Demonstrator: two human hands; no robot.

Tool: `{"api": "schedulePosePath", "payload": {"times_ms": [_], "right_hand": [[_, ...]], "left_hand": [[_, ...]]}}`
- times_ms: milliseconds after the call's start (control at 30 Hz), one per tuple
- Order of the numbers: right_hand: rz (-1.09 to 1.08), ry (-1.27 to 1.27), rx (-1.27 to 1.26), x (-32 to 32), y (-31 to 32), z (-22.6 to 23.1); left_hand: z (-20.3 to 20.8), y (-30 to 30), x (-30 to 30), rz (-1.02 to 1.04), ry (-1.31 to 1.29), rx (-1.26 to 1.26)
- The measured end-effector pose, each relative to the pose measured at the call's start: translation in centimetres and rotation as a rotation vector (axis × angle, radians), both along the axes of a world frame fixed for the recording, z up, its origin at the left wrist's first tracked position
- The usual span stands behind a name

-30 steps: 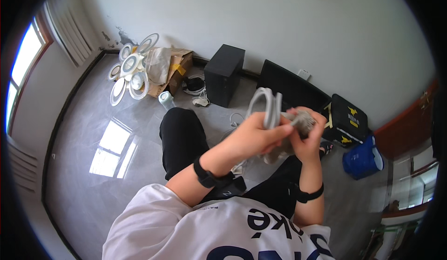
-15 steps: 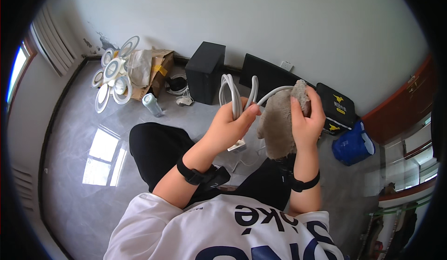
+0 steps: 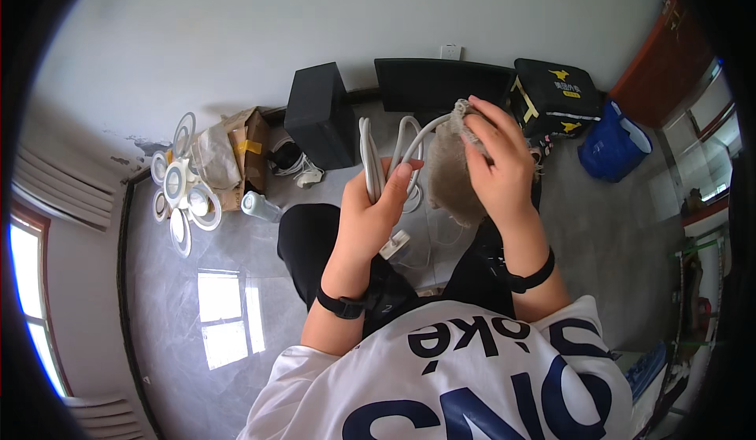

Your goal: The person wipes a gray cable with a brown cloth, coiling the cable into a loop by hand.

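My left hand point(image 3: 368, 213) is closed around several loops of a white cable point(image 3: 367, 153), thumb pressed across them. One strand runs from the loops over to my right hand point(image 3: 502, 164), whose fingers pinch a fluffy grey-brown cloth point(image 3: 451, 179) around that strand. Most of the cloth hangs below the pinch, between my hands. Under my left hand, a white block point(image 3: 396, 245) that looks like a plug or socket end hangs near my knees; its exact kind is unclear.
Along the wall stand a black box-shaped speaker point(image 3: 309, 117), a dark flat screen point(image 3: 433, 86), a black bag point(image 3: 555, 97) and a blue bag point(image 3: 614, 147). To the left are a ring-shaped ceiling lamp point(image 3: 177, 188), a cardboard box point(image 3: 250, 149) and a pale bottle point(image 3: 260, 206).
My right hand and the cloth have moved up and left, nearer the left hand, which still grips the loops. The whole view has also turned.
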State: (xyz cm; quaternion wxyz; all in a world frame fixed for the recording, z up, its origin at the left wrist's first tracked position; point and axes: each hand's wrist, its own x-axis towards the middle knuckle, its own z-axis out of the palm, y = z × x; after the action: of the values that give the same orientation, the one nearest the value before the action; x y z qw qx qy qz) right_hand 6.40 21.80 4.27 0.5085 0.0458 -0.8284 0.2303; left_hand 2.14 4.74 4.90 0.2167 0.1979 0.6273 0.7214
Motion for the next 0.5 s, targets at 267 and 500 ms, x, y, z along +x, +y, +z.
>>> {"api": "schedulePosePath", "payload": {"times_ms": [267,500], "right_hand": [[0.117,-0.041,0.131,1.4,-2.3,0.0],[0.091,-0.051,0.088,1.4,-1.7,-0.2]], "left_hand": [[-2.2,1.1,0.2,-0.030,0.181,-0.052],[-1.3,0.3,0.6,-0.071,0.172,-0.125]]}}
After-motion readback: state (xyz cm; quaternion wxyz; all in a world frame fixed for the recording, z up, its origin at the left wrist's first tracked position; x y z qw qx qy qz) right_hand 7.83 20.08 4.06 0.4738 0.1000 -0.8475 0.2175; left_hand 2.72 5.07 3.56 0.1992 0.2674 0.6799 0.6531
